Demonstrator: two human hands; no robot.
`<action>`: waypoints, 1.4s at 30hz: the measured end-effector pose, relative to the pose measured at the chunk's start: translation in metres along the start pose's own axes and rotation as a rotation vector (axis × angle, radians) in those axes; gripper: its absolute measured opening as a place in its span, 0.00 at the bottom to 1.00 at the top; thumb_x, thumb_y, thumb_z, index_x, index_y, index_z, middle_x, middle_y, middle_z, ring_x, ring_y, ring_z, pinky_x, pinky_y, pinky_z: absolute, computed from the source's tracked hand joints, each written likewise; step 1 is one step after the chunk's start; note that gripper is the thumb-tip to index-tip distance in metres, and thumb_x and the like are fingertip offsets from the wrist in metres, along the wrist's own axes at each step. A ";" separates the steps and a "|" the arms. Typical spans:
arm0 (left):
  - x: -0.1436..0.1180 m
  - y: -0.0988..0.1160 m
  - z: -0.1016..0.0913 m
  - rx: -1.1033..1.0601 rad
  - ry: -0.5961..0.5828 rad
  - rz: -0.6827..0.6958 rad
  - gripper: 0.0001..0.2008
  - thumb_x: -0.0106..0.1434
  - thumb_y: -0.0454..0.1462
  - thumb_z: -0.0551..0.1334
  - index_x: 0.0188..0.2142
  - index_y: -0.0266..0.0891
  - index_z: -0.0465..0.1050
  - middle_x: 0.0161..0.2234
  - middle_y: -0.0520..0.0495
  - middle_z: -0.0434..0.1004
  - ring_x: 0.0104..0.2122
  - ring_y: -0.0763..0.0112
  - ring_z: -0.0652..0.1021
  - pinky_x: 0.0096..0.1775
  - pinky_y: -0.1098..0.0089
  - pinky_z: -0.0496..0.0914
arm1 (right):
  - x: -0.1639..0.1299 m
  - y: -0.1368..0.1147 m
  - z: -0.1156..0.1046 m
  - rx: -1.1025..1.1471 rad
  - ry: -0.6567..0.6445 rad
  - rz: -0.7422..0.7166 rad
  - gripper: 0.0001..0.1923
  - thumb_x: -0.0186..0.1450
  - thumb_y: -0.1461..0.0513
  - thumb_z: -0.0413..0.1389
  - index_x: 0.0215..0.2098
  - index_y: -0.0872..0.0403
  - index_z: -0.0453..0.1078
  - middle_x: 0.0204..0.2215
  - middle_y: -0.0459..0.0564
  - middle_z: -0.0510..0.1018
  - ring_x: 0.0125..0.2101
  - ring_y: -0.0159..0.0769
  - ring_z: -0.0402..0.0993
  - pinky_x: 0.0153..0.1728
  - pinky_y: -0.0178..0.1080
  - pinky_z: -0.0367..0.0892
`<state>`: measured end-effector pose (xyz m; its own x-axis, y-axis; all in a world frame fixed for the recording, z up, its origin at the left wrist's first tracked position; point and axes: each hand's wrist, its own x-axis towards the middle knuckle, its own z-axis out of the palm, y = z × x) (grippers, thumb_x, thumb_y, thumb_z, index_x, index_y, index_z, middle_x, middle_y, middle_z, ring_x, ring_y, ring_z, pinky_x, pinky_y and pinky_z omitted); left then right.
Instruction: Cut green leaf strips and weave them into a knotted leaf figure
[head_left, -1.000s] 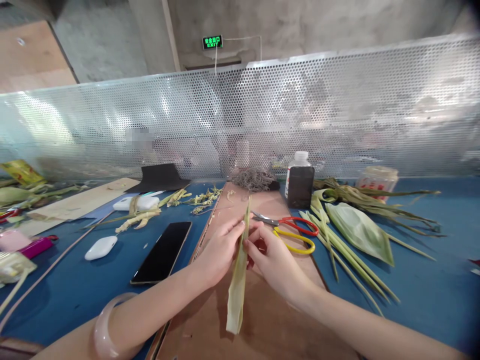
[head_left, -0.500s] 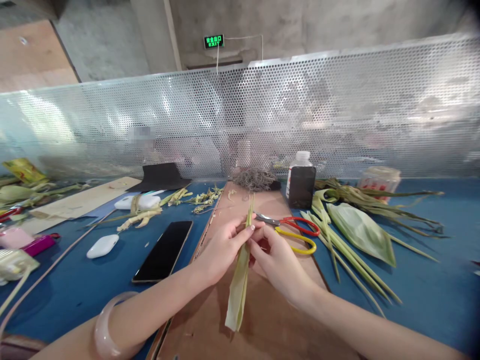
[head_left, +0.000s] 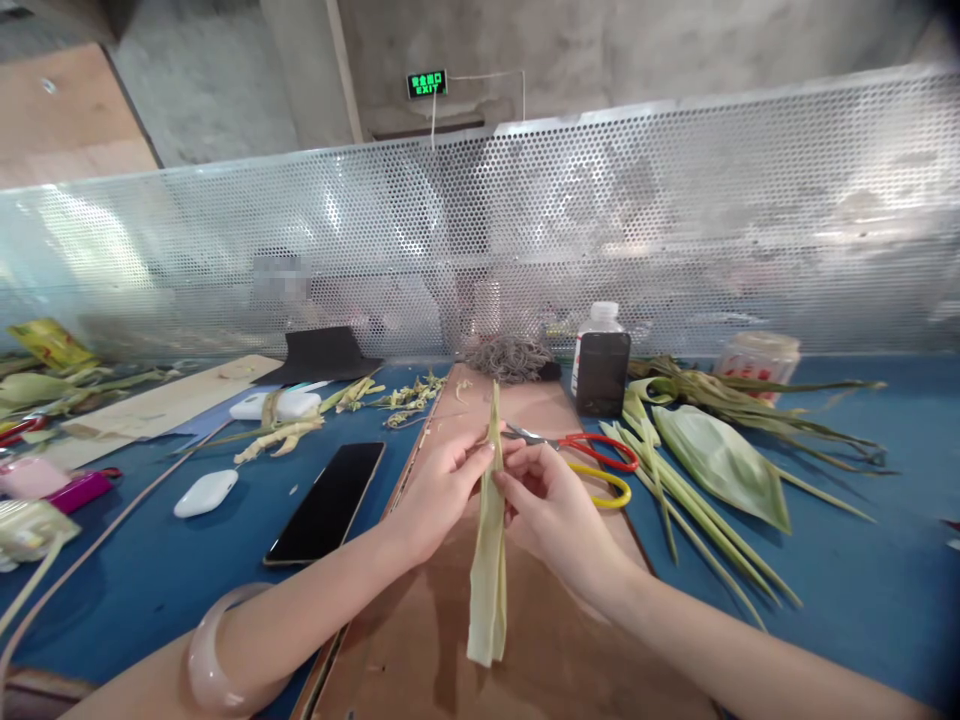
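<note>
A long pale green leaf strip [head_left: 487, 580], folded lengthwise, runs toward me above the brown board [head_left: 420, 650]. My left hand [head_left: 446, 490] pinches it from the left, close to its narrow far end. From the right, my right hand [head_left: 547, 505] pinches its edge a little lower, fingers curled and partly hidden behind it. Scissors with one red and one yellow handle [head_left: 600, 450] lie just beyond my right hand, their blades partly covered by the fingers.
Left are a black phone [head_left: 330, 505], a white earphone case [head_left: 206, 493] and leaf scraps [head_left: 412, 400]. Right are a dark bottle [head_left: 602, 365], a broad green leaf [head_left: 720, 465] and several stalks [head_left: 705, 520]. Tangled wire [head_left: 506, 358] lies before a perforated metal screen [head_left: 375, 240].
The strip's near end has swung slightly right and its folded inner face shows more. My right fingers have shifted a little along its edge; both hands still hold it.
</note>
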<state>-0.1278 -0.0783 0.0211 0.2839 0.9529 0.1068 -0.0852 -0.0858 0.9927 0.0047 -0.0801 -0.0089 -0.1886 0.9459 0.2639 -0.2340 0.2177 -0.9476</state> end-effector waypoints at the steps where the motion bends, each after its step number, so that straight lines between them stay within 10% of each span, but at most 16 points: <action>1: 0.001 -0.001 0.000 0.017 0.008 0.017 0.21 0.64 0.40 0.56 0.57 0.44 0.64 0.50 0.42 0.74 0.40 0.59 0.78 0.34 0.62 0.75 | 0.001 0.001 0.000 0.018 0.008 0.005 0.10 0.61 0.57 0.57 0.34 0.53 0.61 0.31 0.44 0.69 0.26 0.28 0.65 0.25 0.32 0.64; 8: 0.000 -0.001 -0.002 0.139 0.151 0.206 0.28 0.65 0.35 0.55 0.62 0.53 0.52 0.53 0.46 0.72 0.50 0.61 0.74 0.53 0.55 0.67 | -0.001 0.001 0.000 -0.025 -0.142 0.084 0.08 0.62 0.59 0.55 0.37 0.54 0.62 0.29 0.44 0.70 0.30 0.30 0.66 0.30 0.34 0.65; 27: -0.004 0.004 -0.006 0.604 0.041 0.257 0.15 0.63 0.34 0.55 0.45 0.46 0.76 0.46 0.50 0.78 0.45 0.65 0.77 0.49 0.64 0.69 | 0.001 -0.002 -0.011 -0.212 0.027 0.006 0.10 0.64 0.57 0.52 0.40 0.55 0.68 0.29 0.47 0.74 0.28 0.32 0.66 0.28 0.35 0.63; 34: -0.006 0.002 -0.002 0.474 -0.090 0.087 0.24 0.60 0.35 0.59 0.56 0.47 0.66 0.34 0.49 0.80 0.35 0.64 0.79 0.40 0.62 0.72 | 0.014 -0.004 -0.021 -0.278 0.025 -0.083 0.07 0.63 0.59 0.53 0.35 0.54 0.67 0.28 0.46 0.74 0.28 0.34 0.70 0.28 0.36 0.66; 39: -0.004 0.000 -0.009 0.507 0.074 0.122 0.24 0.58 0.37 0.61 0.55 0.47 0.68 0.30 0.50 0.79 0.32 0.63 0.78 0.36 0.63 0.71 | 0.038 -0.009 -0.058 -1.177 -0.176 -0.217 0.12 0.68 0.63 0.43 0.42 0.54 0.68 0.37 0.52 0.76 0.35 0.35 0.72 0.37 0.37 0.66; 42: 0.002 -0.005 -0.016 0.497 0.124 0.120 0.25 0.56 0.36 0.62 0.55 0.47 0.68 0.29 0.50 0.77 0.30 0.63 0.78 0.34 0.62 0.72 | 0.051 -0.003 -0.091 -1.426 -0.240 -0.217 0.06 0.61 0.64 0.54 0.28 0.56 0.71 0.34 0.58 0.76 0.41 0.46 0.69 0.45 0.45 0.60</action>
<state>-0.1425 -0.0717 0.0155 0.1821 0.9525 0.2441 0.3620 -0.2958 0.8840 0.0827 -0.0104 -0.0092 -0.4583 0.8331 0.3096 0.8181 0.5316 -0.2194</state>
